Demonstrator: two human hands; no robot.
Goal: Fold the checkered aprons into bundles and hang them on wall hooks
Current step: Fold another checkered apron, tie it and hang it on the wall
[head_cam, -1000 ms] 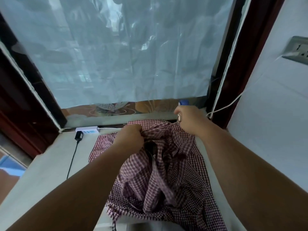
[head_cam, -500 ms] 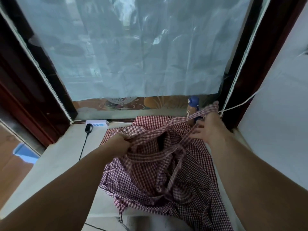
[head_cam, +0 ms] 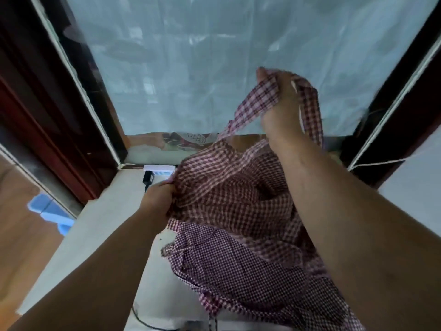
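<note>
From the head camera I see both hands gripping a red-and-white checkered apron (head_cam: 238, 206) above a pale bench (head_cam: 95, 225).

The right hand (head_cam: 281, 103) is held up high in front of a window (head_cam: 191, 68) covered with cloudy film. Its fingers are curled round the apron's strap (head_cam: 253, 103). One length of strap runs down and left from that hand to the apron's body, and another hangs down behind the wrist.

The left hand (head_cam: 158, 199) is lower and nearer the bench, closed round a gathered edge of the cloth. The apron's body sags open between the two hands in a loose pouch.

Below both hands, finer-checked cloth (head_cam: 238, 271) lies crumpled on the bench. I cannot tell whether it is the same apron or a second one.

Just beyond the left hand, a white power strip (head_cam: 158, 168) lies at the window's foot, with a black plug (head_cam: 147, 176) beside it. Far to the left of the left hand is a blurred blue object (head_cam: 50, 211). To the right of the right forearm, a white cord (head_cam: 381, 161) runs across the dark frame.
</note>
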